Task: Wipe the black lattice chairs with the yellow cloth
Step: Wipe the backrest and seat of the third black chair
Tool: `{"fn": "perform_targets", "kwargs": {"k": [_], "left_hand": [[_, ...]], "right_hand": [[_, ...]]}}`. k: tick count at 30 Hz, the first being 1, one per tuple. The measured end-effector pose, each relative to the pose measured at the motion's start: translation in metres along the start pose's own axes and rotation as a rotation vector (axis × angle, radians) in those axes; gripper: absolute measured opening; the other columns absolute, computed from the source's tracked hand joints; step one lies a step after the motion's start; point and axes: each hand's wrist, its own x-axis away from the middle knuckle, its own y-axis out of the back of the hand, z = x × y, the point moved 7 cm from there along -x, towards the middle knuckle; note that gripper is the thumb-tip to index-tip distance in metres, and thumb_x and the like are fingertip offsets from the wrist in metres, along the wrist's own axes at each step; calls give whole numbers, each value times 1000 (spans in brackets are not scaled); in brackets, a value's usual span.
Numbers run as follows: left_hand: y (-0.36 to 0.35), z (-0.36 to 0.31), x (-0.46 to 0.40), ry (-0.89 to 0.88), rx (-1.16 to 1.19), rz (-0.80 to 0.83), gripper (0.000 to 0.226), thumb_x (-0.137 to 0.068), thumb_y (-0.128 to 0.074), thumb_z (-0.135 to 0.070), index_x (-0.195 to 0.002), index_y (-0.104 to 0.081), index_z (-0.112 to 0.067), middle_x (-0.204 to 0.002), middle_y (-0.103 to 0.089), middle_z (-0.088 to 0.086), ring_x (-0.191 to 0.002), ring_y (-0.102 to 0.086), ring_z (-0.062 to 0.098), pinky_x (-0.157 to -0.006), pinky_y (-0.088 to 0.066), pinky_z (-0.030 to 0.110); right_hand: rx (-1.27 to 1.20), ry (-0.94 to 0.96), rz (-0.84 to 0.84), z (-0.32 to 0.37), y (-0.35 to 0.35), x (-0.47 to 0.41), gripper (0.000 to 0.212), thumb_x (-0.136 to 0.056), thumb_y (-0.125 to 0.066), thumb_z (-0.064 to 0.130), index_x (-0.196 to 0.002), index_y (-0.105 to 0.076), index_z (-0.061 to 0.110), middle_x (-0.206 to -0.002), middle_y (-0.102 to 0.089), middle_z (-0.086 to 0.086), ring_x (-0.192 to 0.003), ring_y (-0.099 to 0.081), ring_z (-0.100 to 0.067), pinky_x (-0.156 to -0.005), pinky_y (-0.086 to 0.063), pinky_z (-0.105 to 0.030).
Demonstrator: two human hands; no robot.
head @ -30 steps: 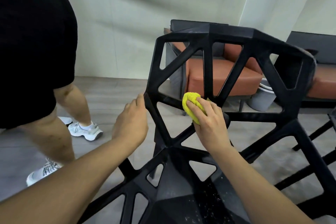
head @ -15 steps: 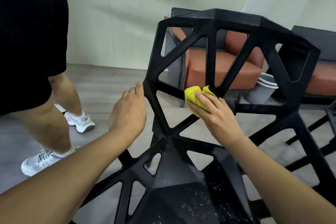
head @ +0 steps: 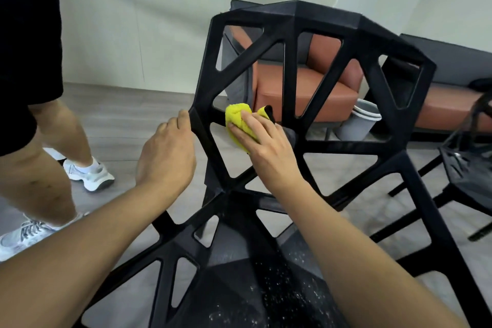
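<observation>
Right hand (head: 269, 149) presses the yellow cloth (head: 239, 120) with straight fingers against the black lattice chair (head: 292, 24); left hand (head: 166, 154), at nine o'clock, curls round its edge.

Your chair (head: 294, 24) looks like matt black plastic, speckled at lower center; the cloth (head: 237, 118) is fluffy yellow terry.

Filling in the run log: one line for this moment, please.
step: wiping backrest | right hand: presses yellow cloth on black lattice chair strut | left hand: steadies chair edge
</observation>
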Motion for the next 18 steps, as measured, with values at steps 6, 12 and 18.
{"fn": "perform_targets", "kwargs": {"k": [6, 12, 18], "left_hand": [[0, -2, 1, 8, -14, -20, 51, -89, -51, 1, -137, -36, -3, -114, -58, 17, -104, -54, 36, -67, -39, 42], [7, -26, 3, -174, -104, -221, 73, -76, -62, 2, -145, -36, 0, -137, -43, 25, -118, -43, 44, -103, -34, 51], [-46, -132, -11, -501, -158, -73, 57, -94, -39, -21, -149, -35, -8, -146, -44, 11, -139, -34, 34, -123, -12, 45]], "right_hand": [[229, -14, 201, -73, 19, 103, 49, -92, -43, 14, -137, -61, 20, -142, -56, -7, -129, -53, -31, -96, -41, -45], [170, -274, 174, -113, 62, 142, 57, -73, -75, -6, -126, -68, 15, -136, -57, -14, -119, -54, -40, -91, -50, -53], [52, -205, -122, -91, 69, 62, 52, -86, -60, 1, -134, -62, 19, -137, -54, -13, -118, -50, -36, -100, -45, -48]]}}
